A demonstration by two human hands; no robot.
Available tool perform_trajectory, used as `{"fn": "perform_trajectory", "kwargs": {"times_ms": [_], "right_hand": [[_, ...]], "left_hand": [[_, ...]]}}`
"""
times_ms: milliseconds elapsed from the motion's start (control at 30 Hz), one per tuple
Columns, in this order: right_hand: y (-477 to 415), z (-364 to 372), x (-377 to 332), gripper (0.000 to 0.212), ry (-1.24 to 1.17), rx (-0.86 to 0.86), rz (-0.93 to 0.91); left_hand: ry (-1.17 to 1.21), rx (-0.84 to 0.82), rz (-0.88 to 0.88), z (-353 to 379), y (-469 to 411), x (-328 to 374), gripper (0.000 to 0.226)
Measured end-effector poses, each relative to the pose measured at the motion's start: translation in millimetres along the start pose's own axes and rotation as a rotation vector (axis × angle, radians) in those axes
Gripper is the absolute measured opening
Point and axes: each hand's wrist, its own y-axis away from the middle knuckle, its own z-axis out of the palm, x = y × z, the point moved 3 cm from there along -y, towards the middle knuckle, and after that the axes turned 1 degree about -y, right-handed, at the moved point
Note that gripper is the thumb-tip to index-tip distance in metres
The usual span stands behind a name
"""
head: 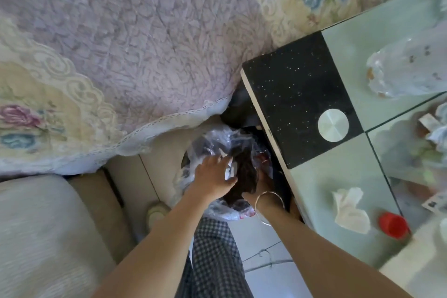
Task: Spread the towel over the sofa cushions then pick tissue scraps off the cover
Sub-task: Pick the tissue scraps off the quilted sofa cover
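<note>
Now, in the head view, you are reaching both arms into the bag-lined bin (212, 135) just below centre. Your left grip (212, 176) is lying wide, fingers spread, with white tissue scraps (229, 169) sitting right at its fingertips. Your right grip (262, 182) is dipping into the dark inside, and whether it is holding anything cannot be told. The purple towel (125, 38) is lying spread over the sofa toward 11 o'clock. The bench (314, 189) is standing at 3 o'clock.
</note>
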Motion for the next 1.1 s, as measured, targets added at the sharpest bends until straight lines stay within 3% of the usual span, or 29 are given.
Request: {"fn": "perform_trajectory", "kwargs": {"times_ms": [200, 467, 667, 833, 1100], "right_hand": [[17, 1, -10, 0.092, -0.108, -0.030, -0.020], [71, -29, -94, 0.085, -0.142, -0.003, -0.158], [117, -71, -228, 0.085, -0.109, 0.035, -0.439], [144, -89, -360, 0.085, -0.051, 0.062, -0.625], [162, -50, -544, 0.084, 0.065, 0.062, -0.804]], "left_hand": [[0.250, 0.162, 0.074, -35, 14, 14, 0.049], [0.438, 0.279, -0.035, -121, 64, -23, 0.058], [0.455, 0.538, -0.150, -232, 120, -88, 0.055], [0.621, 0.758, -0.249, -305, 154, -153, 0.052], [0.868, 0.917, -0.302, -377, 172, -267, 0.050]]}}
